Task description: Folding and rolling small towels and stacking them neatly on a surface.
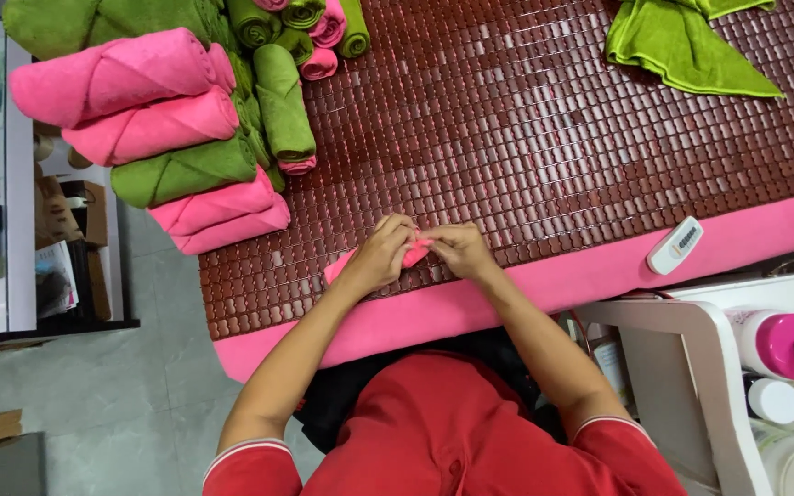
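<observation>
Item one: your left hand [380,255] and your right hand [459,250], both closed with the fingers pinched on a small pink cloth [415,254], the two hands touching over it. The cloth lies rolled or bunched (which of the two cannot be told under the fingers), one end poking out to the left of your left hand. It sits at the near edge of the dark red-brown bead mat [544,138], just above the pink edge of the bed [599,271].

Item two: rolled towels, stacked at the mat's far left corner. Large pink rolls [117,73], a large green roll [181,173] between them, and smaller green and pink rolls [282,101] beside and behind.

Item three: one green towel [682,41], unrolled, at the far right of the mat, well apart from your hands.

Item four: a white remote control [674,245], lying on the pink edge to your right.

Item five: a white cart [691,367] at lower right, holding bottles and jars, one with a pink cap [783,342].
</observation>
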